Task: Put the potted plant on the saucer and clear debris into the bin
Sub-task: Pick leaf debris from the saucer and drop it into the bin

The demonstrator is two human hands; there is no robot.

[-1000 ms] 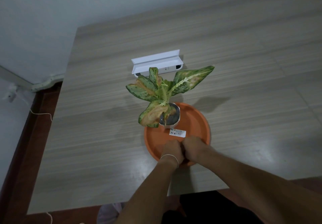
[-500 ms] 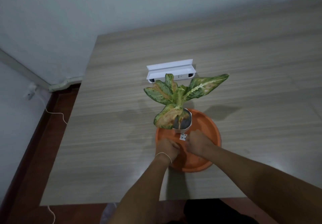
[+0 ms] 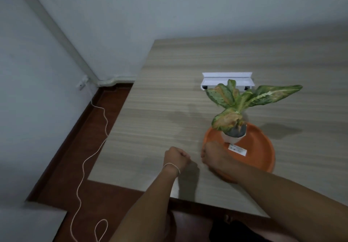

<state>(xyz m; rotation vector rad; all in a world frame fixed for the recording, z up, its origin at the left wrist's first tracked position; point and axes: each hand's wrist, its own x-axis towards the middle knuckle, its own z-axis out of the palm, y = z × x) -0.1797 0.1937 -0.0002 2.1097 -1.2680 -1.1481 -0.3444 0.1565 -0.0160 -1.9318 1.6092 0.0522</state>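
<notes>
Potted plant [image 3: 234,126] already on the saucer [image 3: 259,153], my left hand [image 3: 176,158] fisted maybe on debris (can't tell), right hand [image 3: 213,154] curled at the rim, could jolt it and tip the pot.

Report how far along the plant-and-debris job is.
Done: the potted plant stands upright on the orange saucer, with a white label lying beside it. In hand: the left hand is a closed fist over the table, contents hidden; the right hand rests at the saucer's near-left rim. Left: binning the debris. No bin is in view.
</notes>
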